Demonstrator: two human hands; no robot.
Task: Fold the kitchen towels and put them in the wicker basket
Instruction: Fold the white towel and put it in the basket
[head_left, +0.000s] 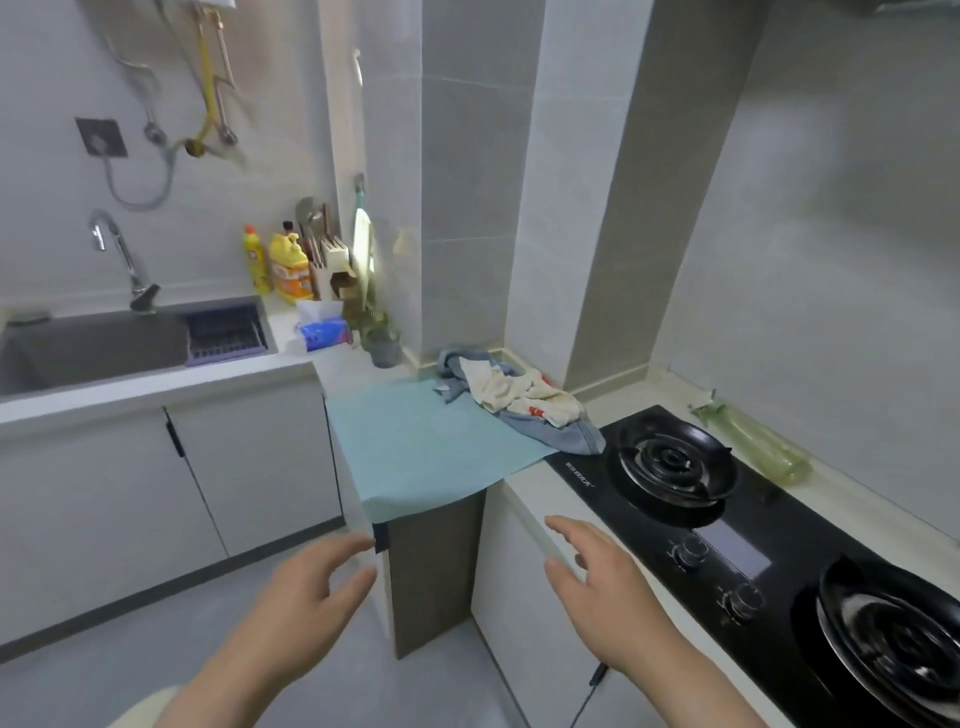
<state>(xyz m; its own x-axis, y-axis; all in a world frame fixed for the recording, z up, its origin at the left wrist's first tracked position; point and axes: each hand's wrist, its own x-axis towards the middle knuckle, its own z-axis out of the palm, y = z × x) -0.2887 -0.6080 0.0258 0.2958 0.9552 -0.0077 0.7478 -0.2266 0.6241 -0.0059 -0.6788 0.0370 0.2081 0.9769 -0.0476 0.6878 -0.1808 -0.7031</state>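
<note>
A light blue towel (426, 452) lies spread flat on the corner of the counter, its near edge hanging over the front. Behind it sits a crumpled heap: a grey-blue towel (566, 434) with a cream towel (511, 389) with red marks on top. My left hand (306, 592) hovers below the blue towel's near edge, fingers relaxed and spread, holding nothing. My right hand (597, 577) hovers in front of the counter edge, fingers loosely extended, also empty. No wicker basket is in view.
A black gas hob (737, 545) with two burners fills the counter on the right. A sink (93, 348) with a tap is at the left. Detergent bottles (285, 270), a tissue pack (322, 332) and a small pot (383, 347) stand in the corner.
</note>
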